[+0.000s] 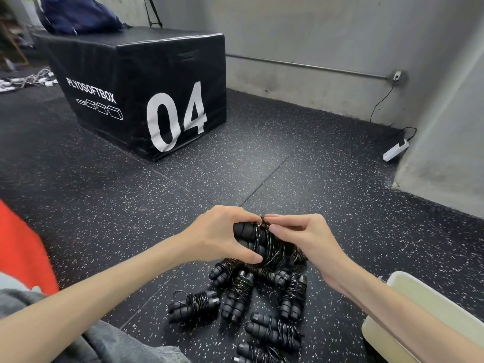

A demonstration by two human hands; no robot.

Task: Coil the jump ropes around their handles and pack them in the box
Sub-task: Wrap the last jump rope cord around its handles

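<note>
Gripping the foam handles (pixel 248 238) of one jump rope (pixel 272 247) in the left hand (pixel 217 235), thumb curled under and fingers curled over the top, seemingly to keep both handles pressed side by side so the turns stay tight. Pinching the thin rope end (pixel 265 220) between thumb and forefinger of the right hand (pixel 305 238), other fingers loosely bent, probably tucking or finishing the last turn. Held above the floor, just over a pile of finished bundles (pixel 262 305), each already wrapped and left within reach, likely awaiting packing together. Long axis of the held handles running from upper left, where the rounded ends poke out of the left palm, down toward lower right under the right hand; coils wound crosswise to that axis around the middle. Lying at mixed angles on the speckled rubber floor (pixel 327 184), the finished ones. Sitting at the lower right edge, partly behind the right forearm, a pale box (pixel 424 297), close by for loading; contents not visible. Beyond, a black plyo box (pixel 146 87).
</note>
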